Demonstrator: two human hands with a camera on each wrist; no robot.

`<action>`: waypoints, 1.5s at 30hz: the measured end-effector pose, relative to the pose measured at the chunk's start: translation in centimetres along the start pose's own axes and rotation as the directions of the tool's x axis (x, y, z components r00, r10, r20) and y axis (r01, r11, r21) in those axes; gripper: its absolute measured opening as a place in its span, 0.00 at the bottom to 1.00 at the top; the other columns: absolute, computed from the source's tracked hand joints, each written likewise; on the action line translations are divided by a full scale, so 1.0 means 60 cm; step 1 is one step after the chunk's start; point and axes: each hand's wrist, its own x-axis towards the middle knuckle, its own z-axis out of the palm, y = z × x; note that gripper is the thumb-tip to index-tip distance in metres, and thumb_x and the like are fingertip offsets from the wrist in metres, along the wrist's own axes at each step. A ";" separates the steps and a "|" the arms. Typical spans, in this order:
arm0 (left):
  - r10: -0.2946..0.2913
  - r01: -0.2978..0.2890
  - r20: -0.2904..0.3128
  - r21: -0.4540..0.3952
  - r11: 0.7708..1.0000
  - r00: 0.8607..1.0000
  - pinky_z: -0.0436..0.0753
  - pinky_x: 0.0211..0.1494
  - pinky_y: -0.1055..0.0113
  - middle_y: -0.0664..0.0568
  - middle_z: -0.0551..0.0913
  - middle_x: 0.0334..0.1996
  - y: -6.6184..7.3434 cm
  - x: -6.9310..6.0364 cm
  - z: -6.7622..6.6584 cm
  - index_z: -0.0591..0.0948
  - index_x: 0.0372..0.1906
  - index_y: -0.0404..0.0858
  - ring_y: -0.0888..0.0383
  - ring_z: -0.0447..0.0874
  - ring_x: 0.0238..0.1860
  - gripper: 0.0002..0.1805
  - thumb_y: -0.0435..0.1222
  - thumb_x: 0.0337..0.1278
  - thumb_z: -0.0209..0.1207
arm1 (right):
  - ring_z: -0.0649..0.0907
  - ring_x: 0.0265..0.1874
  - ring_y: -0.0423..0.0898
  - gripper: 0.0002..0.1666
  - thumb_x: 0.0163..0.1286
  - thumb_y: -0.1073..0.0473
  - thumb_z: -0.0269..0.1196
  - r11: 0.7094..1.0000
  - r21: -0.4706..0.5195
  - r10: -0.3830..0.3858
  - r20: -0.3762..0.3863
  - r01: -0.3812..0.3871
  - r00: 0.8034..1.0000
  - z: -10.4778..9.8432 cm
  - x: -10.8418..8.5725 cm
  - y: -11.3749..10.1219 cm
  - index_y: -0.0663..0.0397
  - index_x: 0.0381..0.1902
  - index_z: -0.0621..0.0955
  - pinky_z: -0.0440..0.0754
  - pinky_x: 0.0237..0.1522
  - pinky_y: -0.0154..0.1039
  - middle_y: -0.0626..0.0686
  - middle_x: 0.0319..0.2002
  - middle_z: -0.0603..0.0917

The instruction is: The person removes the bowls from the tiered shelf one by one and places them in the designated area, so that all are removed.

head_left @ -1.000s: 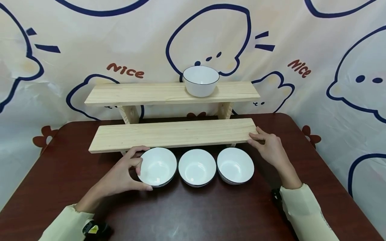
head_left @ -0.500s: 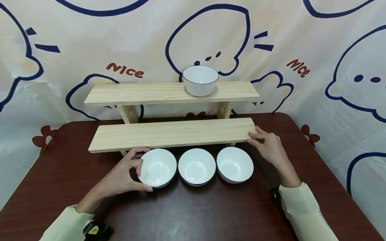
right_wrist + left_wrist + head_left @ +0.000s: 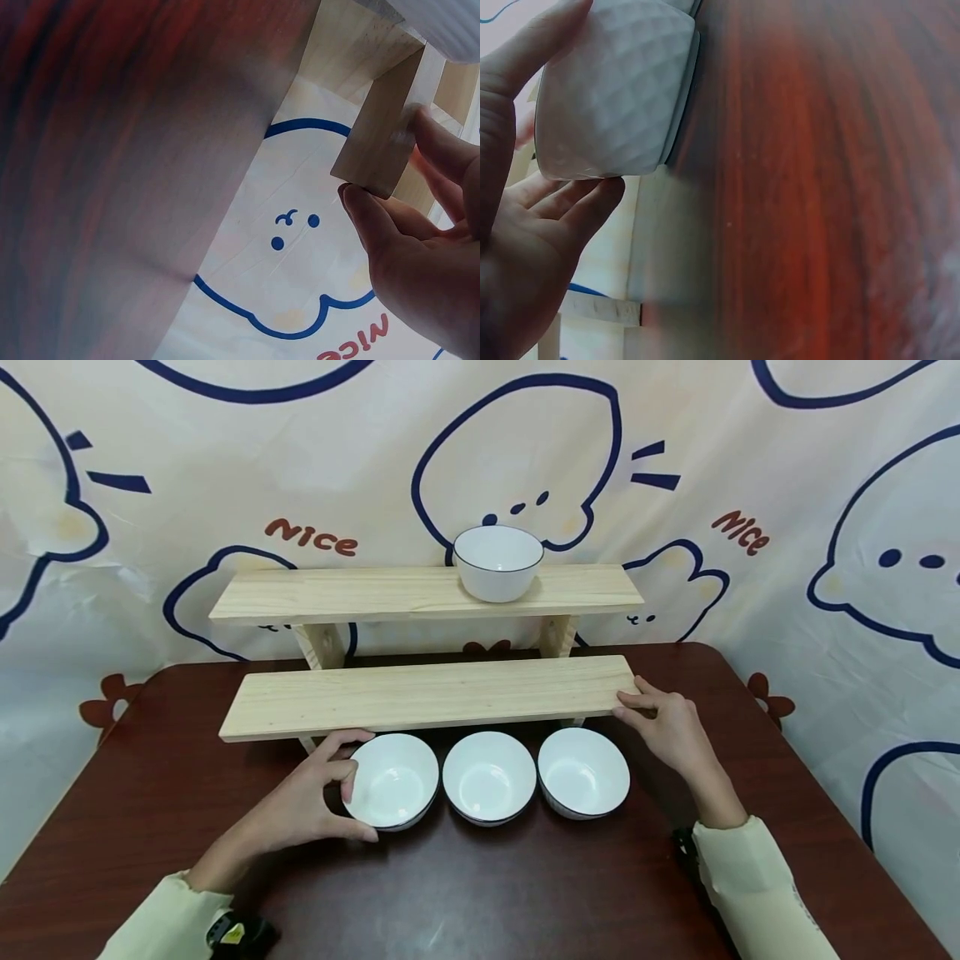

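Left grip (image 3: 309,793) curled round leftmost bowl (image 3: 395,781); right grip (image 3: 670,727) pinching lower board (image 3: 427,697).

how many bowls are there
4: the top bowl on the upper shelf; in a row in front of the lower shelf, the left bowl, held by the left hand, the middle bowl and the right bowl. More could be hidden.
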 end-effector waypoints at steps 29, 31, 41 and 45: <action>-0.001 0.006 -0.080 0.061 0.998 0.997 0.65 0.60 0.74 0.55 0.78 0.57 0.029 0.041 -0.017 0.78 0.34 0.47 0.54 0.74 0.60 0.22 0.42 0.39 0.82 | 0.70 0.65 0.71 0.19 0.67 0.65 0.70 1.000 -0.009 -0.022 -0.012 0.022 1.000 -0.001 -0.001 0.005 0.69 0.54 0.83 0.76 0.55 0.64 0.74 0.66 0.71; -0.001 0.006 -0.084 0.067 0.998 0.996 0.67 0.60 0.72 0.55 0.78 0.58 0.032 0.051 -0.017 0.78 0.34 0.47 0.55 0.74 0.60 0.19 0.42 0.44 0.80 | 0.70 0.64 0.71 0.19 0.67 0.65 0.70 1.000 -0.009 -0.023 -0.015 0.023 1.000 -0.002 0.000 0.004 0.69 0.54 0.83 0.76 0.55 0.64 0.74 0.66 0.70; 0.036 -0.028 -0.112 0.070 0.997 0.993 0.73 0.60 0.44 0.51 0.78 0.58 0.042 0.096 -0.027 0.79 0.33 0.49 0.50 0.73 0.62 0.10 0.38 0.58 0.72 | 0.70 0.65 0.71 0.19 0.67 0.63 0.70 1.000 -0.003 -0.015 -0.015 0.015 1.000 0.005 0.002 0.000 0.69 0.53 0.83 0.75 0.56 0.65 0.74 0.65 0.71; 0.061 -0.052 -0.142 0.067 0.996 0.988 0.69 0.62 0.42 0.48 0.79 0.57 0.048 0.121 -0.036 0.79 0.33 0.46 0.47 0.73 0.63 0.09 0.37 0.59 0.71 | 0.70 0.65 0.71 0.20 0.67 0.63 0.70 1.000 -0.002 -0.008 -0.015 0.008 1.000 0.004 0.001 0.000 0.69 0.53 0.83 0.74 0.57 0.65 0.74 0.65 0.71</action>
